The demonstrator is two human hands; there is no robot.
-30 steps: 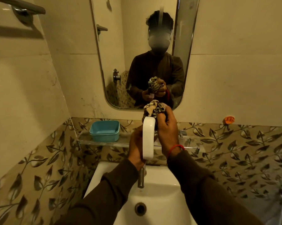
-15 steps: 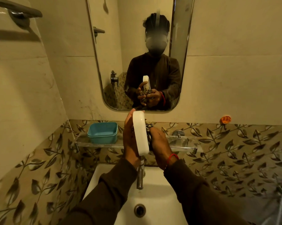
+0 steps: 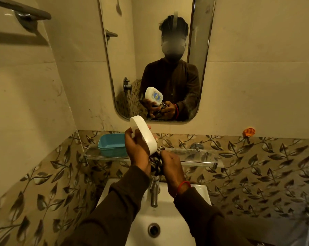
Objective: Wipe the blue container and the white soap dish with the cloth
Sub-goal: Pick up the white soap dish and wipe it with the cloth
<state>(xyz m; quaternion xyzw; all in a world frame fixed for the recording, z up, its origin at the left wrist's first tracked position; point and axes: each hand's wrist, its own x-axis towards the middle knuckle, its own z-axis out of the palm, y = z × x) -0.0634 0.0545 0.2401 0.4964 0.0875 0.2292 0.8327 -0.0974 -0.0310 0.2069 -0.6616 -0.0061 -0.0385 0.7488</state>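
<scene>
Fingers of the left hand clamp the oval white plastic soap dish, tilted on edge; right hand at four o'clock grips the patterned cloth. Best to press cloth along the rim, turning the dish. Rectangular blue plastic container sits at nine o'clock on the glass shelf. No legible writing.

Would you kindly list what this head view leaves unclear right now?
- Patterned cloth: mostly hidden between the left hand and right hand.
- White oval soap dish: seen edge-on, so its inside is hidden.
- Blue plastic container: right end covered by the left hand.
- Steel tap: top hidden behind the wrists.
</scene>
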